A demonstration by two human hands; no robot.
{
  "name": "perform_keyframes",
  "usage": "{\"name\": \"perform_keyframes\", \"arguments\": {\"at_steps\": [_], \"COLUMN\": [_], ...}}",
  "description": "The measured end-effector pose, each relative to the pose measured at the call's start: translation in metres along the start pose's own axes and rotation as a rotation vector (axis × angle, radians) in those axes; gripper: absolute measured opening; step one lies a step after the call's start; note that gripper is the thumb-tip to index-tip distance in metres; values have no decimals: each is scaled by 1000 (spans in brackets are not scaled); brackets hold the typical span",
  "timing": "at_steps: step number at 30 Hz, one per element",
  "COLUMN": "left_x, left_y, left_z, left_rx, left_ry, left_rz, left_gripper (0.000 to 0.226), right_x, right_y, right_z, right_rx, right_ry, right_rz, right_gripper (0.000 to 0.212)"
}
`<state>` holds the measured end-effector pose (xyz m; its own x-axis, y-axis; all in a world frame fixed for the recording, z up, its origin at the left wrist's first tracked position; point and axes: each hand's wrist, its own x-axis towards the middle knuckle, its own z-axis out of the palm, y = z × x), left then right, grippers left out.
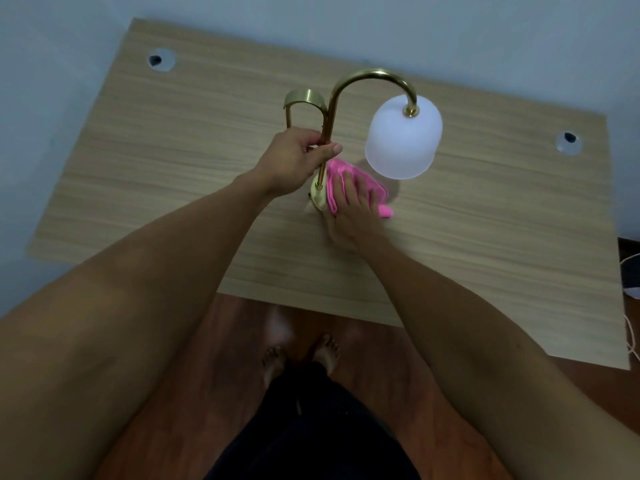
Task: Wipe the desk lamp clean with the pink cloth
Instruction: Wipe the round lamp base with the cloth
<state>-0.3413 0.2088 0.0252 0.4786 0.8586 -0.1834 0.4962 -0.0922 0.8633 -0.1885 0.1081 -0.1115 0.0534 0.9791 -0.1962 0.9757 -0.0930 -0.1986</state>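
Desk lamp (372,109) sits mid-frame on my table (173,188): brass gooseneck, frosted white shade. My left hand (294,161) grips its stem; right hand (353,213) lies flat, pressing the pink cloth (337,174) onto the base.

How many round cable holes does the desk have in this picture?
2: one cable hole near the far left corner of the desk, another cable hole near the right edge. None seems hidden by the arms.

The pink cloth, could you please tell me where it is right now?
In the head view, the pink cloth lies mid-desk under the right hand, on the round brass base of the desk lamp, below its frosted white shade.
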Motion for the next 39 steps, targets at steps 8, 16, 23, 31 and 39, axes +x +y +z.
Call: {"name": "perform_keyframes", "arguments": {"at_steps": [8, 16, 23, 31, 39], "left_x": [2, 1, 1, 2, 4], "left_y": [2, 5, 4, 1, 2], "left_z": [-1, -2, -2, -3, -2], "left_rx": [-10, -14, 11, 3, 4], "left_ry": [-29, -51, -53, -42, -53], "left_rz": [13, 26, 11, 8, 19], "left_gripper": [27, 18, 30, 31, 25], "right_x": [-23, 4, 8, -28, -20], "right_y": [16, -2, 13, 34, -3], "right_z": [-4, -5, -13, -5, 8], "right_rx": [37, -45, 17, 70, 10], "right_ry": [7, -14, 40, 51, 79], "right_rz": [-151, -102, -31, -250, -239], "right_gripper": [71, 68, 64, 60, 60]}}
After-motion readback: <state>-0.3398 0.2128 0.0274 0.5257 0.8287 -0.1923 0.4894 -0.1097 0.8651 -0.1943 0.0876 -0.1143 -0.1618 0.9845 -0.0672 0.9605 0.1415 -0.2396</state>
